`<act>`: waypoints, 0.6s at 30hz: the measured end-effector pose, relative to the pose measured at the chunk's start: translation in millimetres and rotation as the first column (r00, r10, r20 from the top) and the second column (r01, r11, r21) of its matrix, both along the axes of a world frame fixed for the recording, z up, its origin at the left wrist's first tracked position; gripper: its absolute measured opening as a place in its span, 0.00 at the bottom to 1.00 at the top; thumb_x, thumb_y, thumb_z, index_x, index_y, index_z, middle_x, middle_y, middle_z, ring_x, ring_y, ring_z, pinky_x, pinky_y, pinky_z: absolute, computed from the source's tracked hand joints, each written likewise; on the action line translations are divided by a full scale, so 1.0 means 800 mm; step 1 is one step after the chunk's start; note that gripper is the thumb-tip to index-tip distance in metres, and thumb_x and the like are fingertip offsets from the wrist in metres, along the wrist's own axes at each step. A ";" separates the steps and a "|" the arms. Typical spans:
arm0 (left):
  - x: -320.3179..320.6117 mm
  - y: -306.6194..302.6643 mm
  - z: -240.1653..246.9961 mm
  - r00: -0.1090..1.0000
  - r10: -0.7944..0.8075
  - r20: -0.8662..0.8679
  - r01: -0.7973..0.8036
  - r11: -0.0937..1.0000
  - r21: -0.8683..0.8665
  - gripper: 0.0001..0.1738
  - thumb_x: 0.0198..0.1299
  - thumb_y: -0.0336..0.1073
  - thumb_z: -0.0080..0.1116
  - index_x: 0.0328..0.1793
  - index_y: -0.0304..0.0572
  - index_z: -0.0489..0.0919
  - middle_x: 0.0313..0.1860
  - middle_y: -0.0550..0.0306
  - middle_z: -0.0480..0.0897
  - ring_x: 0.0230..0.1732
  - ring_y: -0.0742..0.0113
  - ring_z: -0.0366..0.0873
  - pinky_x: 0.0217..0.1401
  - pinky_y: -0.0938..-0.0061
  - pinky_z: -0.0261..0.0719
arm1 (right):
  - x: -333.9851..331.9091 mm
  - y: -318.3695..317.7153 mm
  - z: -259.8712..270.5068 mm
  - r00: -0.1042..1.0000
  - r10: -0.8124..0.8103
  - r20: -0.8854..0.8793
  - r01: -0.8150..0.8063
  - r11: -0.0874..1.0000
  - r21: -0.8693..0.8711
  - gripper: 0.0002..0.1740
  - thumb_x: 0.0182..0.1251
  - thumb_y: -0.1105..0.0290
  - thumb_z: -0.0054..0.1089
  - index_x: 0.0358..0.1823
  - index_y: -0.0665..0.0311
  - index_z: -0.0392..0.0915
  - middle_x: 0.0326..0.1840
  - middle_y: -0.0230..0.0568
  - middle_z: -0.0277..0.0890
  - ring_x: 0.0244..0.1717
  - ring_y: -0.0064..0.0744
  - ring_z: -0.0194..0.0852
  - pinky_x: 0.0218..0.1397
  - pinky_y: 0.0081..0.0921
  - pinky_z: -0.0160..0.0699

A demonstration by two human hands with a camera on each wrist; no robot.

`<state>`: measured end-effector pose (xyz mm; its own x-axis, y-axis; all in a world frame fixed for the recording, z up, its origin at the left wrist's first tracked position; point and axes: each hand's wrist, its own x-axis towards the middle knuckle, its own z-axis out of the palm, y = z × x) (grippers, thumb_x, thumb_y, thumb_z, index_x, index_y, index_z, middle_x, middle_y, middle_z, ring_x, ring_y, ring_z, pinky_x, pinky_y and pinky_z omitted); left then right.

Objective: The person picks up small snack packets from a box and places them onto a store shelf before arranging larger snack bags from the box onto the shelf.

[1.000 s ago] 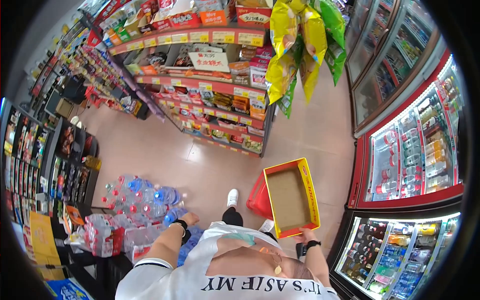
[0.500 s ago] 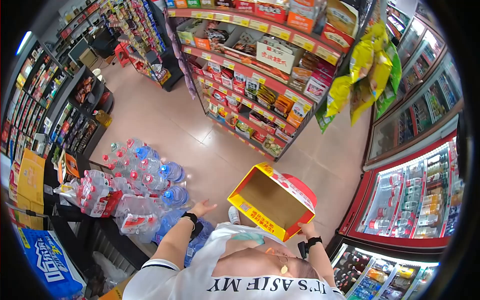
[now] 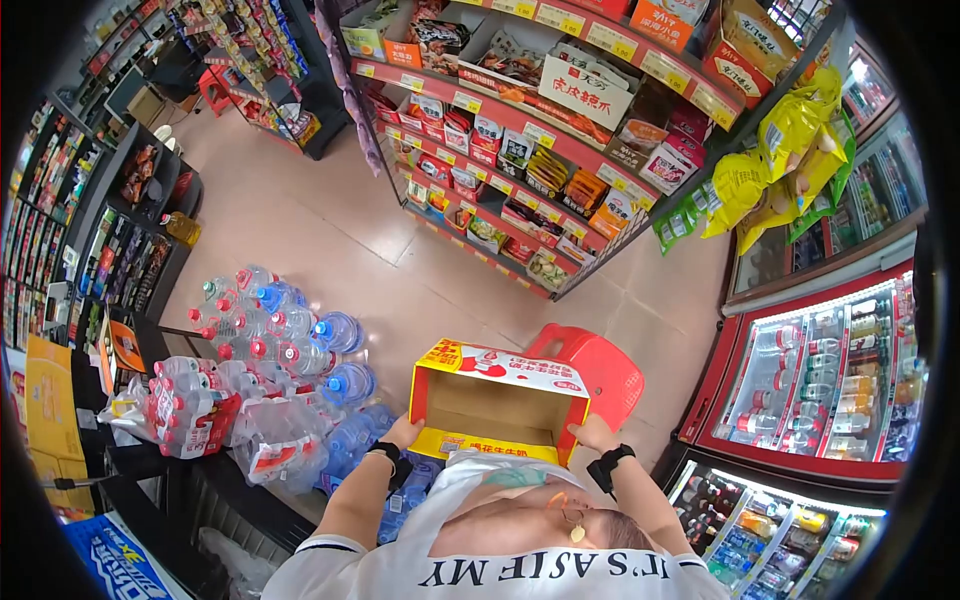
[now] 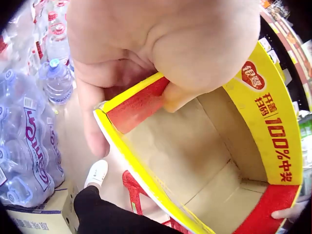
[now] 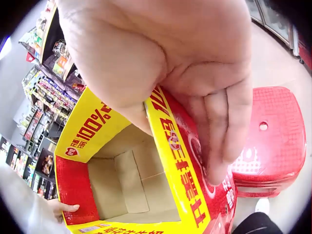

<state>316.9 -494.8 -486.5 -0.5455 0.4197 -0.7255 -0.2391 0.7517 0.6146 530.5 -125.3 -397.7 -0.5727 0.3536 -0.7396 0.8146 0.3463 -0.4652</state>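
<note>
An open, bare-bottomed yellow and red carton (image 3: 500,405) is held between both hands in front of the body, its opening facing the wearer. The left hand (image 3: 403,432) grips one short end; in the left wrist view the thumb of the left hand (image 4: 161,53) lies inside the rim and the fingers outside. At the opposite end the right hand (image 3: 594,434) grips the rim; in the right wrist view the thumb of the right hand (image 5: 165,73) reaches inside and the fingers spread over the printed outer wall.
A red plastic stool (image 3: 600,370) stands just beyond the carton. Bottled water (image 3: 290,320) covers the floor at left. Ahead is a snack shelf (image 3: 540,130) with hanging yellow bags (image 3: 740,190). Lit drink coolers (image 3: 820,370) line the right side.
The left hand has moved from beside the bottles onto the carton's free end. The carton has swung from the right to in front of the body and turned, uncovering more of the stool.
</note>
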 end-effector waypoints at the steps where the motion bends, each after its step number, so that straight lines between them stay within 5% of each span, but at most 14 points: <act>1: -0.003 0.002 0.023 0.995 -0.066 -0.069 0.064 0.997 -0.043 0.19 0.61 0.37 0.50 0.57 0.38 0.71 0.48 0.39 0.78 0.52 0.46 0.75 0.53 0.63 0.72 | 0.000 0.000 -0.008 0.999 -0.019 -0.044 0.018 1.000 -0.015 0.16 0.59 0.65 0.55 0.43 0.70 0.76 0.28 0.43 0.79 0.25 0.33 0.78 0.29 0.31 0.76; 2: -0.003 0.005 0.035 0.982 -0.134 -0.133 0.123 0.988 -0.090 0.19 0.60 0.36 0.50 0.57 0.38 0.71 0.48 0.38 0.78 0.52 0.44 0.74 0.53 0.62 0.71 | 0.001 0.003 -0.015 0.999 -0.023 -0.042 0.023 1.000 -0.013 0.16 0.59 0.65 0.55 0.43 0.70 0.76 0.28 0.43 0.79 0.25 0.33 0.78 0.29 0.31 0.76; 4: 0.005 -0.001 0.022 0.990 -0.075 -0.118 0.070 0.996 -0.046 0.19 0.60 0.36 0.50 0.56 0.37 0.72 0.47 0.40 0.79 0.51 0.47 0.76 0.52 0.63 0.72 | -0.012 0.013 -0.010 0.998 -0.047 0.029 0.050 0.994 -0.099 0.18 0.56 0.60 0.57 0.41 0.67 0.78 0.36 0.57 0.78 0.41 0.48 0.78 0.43 0.37 0.75; 6: 0.020 -0.009 0.018 0.994 -0.015 -0.107 0.015 1.000 -0.005 0.19 0.59 0.36 0.51 0.55 0.37 0.72 0.46 0.42 0.80 0.49 0.51 0.77 0.50 0.64 0.73 | -0.013 0.024 -0.016 1.000 -0.005 -0.005 0.004 0.986 -0.164 0.19 0.59 0.59 0.57 0.45 0.66 0.76 0.40 0.55 0.78 0.42 0.46 0.78 0.44 0.36 0.75; 9: 0.045 0.001 0.049 0.987 -0.023 -0.162 0.016 0.999 -0.041 0.20 0.59 0.35 0.46 0.57 0.37 0.70 0.48 0.36 0.77 0.53 0.42 0.73 0.53 0.61 0.71 | -0.013 0.047 -0.017 0.971 0.088 -0.223 -0.128 0.977 -0.168 0.25 0.61 0.58 0.57 0.53 0.69 0.71 0.43 0.53 0.78 0.40 0.42 0.79 0.44 0.34 0.75; 11: 0.080 -0.021 -0.006 0.983 0.032 -0.181 -0.035 0.999 -0.013 0.20 0.58 0.38 0.46 0.56 0.37 0.71 0.48 0.36 0.77 0.52 0.42 0.74 0.53 0.62 0.71 | -0.010 0.063 -0.006 0.987 0.124 -0.099 -0.141 0.972 -0.189 0.29 0.63 0.56 0.56 0.57 0.71 0.67 0.43 0.54 0.77 0.40 0.38 0.79 0.44 0.31 0.76; 14: 0.127 0.002 0.029 0.991 0.133 -0.016 -0.134 0.976 -0.172 0.21 0.55 0.37 0.47 0.54 0.37 0.72 0.46 0.36 0.78 0.52 0.43 0.74 0.52 0.62 0.71 | 0.020 0.102 -0.035 0.989 0.150 -0.018 -0.151 0.973 -0.173 0.31 0.61 0.55 0.57 0.58 0.71 0.66 0.44 0.55 0.76 0.43 0.41 0.78 0.47 0.32 0.75; 15: 0.157 -0.002 0.011 0.977 0.117 -0.178 -0.142 0.981 -0.130 0.20 0.53 0.36 0.47 0.51 0.37 0.73 0.43 0.36 0.79 0.48 0.43 0.76 0.49 0.62 0.73 | 0.039 0.122 -0.067 0.974 0.225 -0.041 -0.227 0.971 -0.068 0.32 0.60 0.55 0.58 0.58 0.70 0.66 0.46 0.56 0.76 0.45 0.44 0.77 0.49 0.34 0.74; 16: 0.179 0.009 0.024 0.970 0.204 -0.131 -0.230 0.943 -0.240 0.19 0.52 0.36 0.49 0.50 0.38 0.75 0.43 0.38 0.80 0.47 0.43 0.77 0.49 0.61 0.73 | 0.048 0.141 -0.076 0.951 0.305 -0.056 -0.304 0.952 0.034 0.32 0.58 0.54 0.58 0.59 0.69 0.66 0.47 0.56 0.76 0.47 0.47 0.77 0.51 0.36 0.73; 18: 0.222 0.033 0.076 0.855 0.499 0.143 -0.464 0.858 -0.220 0.19 0.51 0.36 0.52 0.49 0.37 0.76 0.42 0.39 0.81 0.45 0.46 0.79 0.45 0.63 0.75 | 0.066 0.188 -0.096 0.951 0.310 -0.010 -0.310 0.950 -0.040 0.34 0.55 0.53 0.60 0.59 0.67 0.66 0.51 0.56 0.74 0.52 0.50 0.73 0.55 0.38 0.71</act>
